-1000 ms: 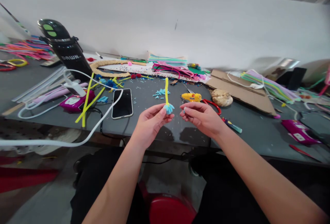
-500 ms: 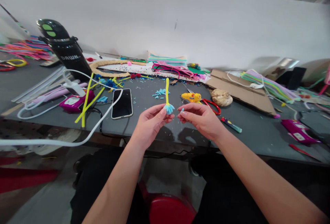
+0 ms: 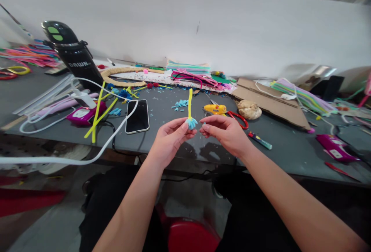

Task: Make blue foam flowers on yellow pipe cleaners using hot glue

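Note:
Between the thumb and fingers of my left hand (image 3: 171, 138) is a pipe-cleaner flower, with a cluster of light blue petals (image 3: 191, 123) at the bottom and a yellow stem (image 3: 190, 103) pointing up. My right hand (image 3: 227, 132) is closed in a pinch just right of the flower. A small light blue pipe-cleaner piece (image 3: 204, 124) shows at its fingertips, mostly covered by them. The hands are close together but apart, above the front of the table. Several cut blue pieces (image 3: 180, 104) lie on the table behind the flower.
A yellow glue gun (image 3: 215, 109), red-handled scissors (image 3: 239, 120) and a utility knife (image 3: 260, 140) lie to the right. A phone (image 3: 137, 116), a white cable (image 3: 116, 131), yellow pipe cleaners (image 3: 100, 117) and a black bottle (image 3: 78, 60) are on the left. Cardboard (image 3: 272, 103) lies back right.
The flower has shifted slightly right in my left hand, its stem leaning a little more to the right. The blue piece in my right hand shows less than before.

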The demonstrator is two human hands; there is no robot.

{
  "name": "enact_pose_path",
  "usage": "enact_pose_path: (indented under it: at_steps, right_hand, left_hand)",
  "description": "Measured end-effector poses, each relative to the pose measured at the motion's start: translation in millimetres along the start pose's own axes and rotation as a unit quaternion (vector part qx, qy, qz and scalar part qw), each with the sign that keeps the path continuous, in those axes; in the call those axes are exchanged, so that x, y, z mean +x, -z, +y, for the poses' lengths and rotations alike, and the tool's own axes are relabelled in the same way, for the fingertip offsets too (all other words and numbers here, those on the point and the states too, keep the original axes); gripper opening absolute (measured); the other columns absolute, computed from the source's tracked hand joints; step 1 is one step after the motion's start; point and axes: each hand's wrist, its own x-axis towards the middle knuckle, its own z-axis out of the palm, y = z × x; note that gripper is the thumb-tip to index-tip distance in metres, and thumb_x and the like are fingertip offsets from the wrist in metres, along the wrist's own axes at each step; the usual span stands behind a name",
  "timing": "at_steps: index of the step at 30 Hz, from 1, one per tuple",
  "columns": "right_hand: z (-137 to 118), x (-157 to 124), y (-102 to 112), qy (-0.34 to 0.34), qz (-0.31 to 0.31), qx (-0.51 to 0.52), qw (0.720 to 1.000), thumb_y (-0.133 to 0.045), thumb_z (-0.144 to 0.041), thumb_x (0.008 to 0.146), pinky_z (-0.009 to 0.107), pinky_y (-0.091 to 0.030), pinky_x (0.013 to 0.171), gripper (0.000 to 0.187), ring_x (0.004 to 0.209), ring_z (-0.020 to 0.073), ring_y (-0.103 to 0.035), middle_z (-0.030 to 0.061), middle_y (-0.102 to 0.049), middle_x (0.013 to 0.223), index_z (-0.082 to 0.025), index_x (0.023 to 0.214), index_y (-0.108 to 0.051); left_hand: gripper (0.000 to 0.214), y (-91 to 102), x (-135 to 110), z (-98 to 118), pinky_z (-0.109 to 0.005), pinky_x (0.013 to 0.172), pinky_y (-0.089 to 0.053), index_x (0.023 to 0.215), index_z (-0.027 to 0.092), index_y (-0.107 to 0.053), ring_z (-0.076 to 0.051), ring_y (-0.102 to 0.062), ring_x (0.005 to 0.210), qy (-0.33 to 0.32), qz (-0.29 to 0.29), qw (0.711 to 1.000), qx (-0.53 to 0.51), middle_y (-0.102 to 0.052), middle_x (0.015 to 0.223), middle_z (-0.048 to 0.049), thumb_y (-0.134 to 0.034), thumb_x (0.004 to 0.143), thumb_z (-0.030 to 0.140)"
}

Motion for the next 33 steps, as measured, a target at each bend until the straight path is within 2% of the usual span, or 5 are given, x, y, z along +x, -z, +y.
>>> enact_pose_path:
  at_steps: [9,16,20,24,33]
  right_hand:
    - [-6,-2,-5,0.021,0.026,-0.056,0.998,-0.078,-0.038,0.078,0.031,-0.055,0.067,0.022,0.068,0.0153,-0.066,0.0039,-0.074,0.078,-0.019,0.089,-0.074]
    - [-9,-2,-10,0.098,0.089,-0.121,0.984,-0.076,-0.036,0.08,0.031,-0.053,0.063,0.017,0.067,0.0162,-0.065,0.0017,-0.07,0.074,-0.022,0.084,-0.068]
    - [-10,-4,-15,0.113,0.112,-0.122,0.98,-0.076,-0.036,0.081,0.035,-0.057,0.07,0.016,0.07,0.0184,-0.068,0.0029,-0.072,0.076,-0.022,0.083,-0.069]
    - [-13,-8,-17,0.106,0.094,-0.123,0.982,-0.072,-0.038,0.084,0.04,-0.059,0.08,0.017,0.076,0.0205,-0.071,0.0053,-0.076,0.087,-0.022,0.091,-0.07]
    - [-13,-13,-16,0.159,0.143,-0.217,0.952,-0.075,-0.031,0.081,0.039,-0.058,0.076,0.01,0.079,0.0227,-0.071,0.0032,-0.076,0.086,-0.027,0.089,-0.079]
  left_hand:
    - [0.027,-1.3,0,-1,-0.025,0.076,-0.058,0.098,0.016,-0.077,-0.016,-0.073,0.077,0.001,0.001,1.0,0.0,-0.077,0.092,-0.0066,-0.082,0.074,0.026]
    - [0.028,0.1,1,-4,-0.025,0.076,-0.057,0.1,0.016,-0.076,-0.015,-0.073,0.077,0.003,-0.002,1.0,-0.001,-0.076,0.092,-0.0066,-0.081,0.075,0.027]
    - [0.026,-0.7,1,-3,-0.024,0.075,-0.057,0.098,0.016,-0.077,-0.014,-0.072,0.076,0.006,-0.004,1.0,-0.004,-0.076,0.091,-0.0062,-0.081,0.075,0.027]
    - [0.028,-1.3,1,-3,-0.025,0.075,-0.057,0.098,0.016,-0.077,-0.014,-0.072,0.076,0.007,0.001,1.0,-0.002,-0.076,0.091,-0.0066,-0.083,0.073,0.028]
    - [0.027,-2.4,1,-5,-0.026,0.077,-0.057,0.099,0.016,-0.077,-0.015,-0.072,0.076,0.012,-0.005,1.0,0.001,-0.076,0.09,-0.0058,-0.081,0.075,0.028]
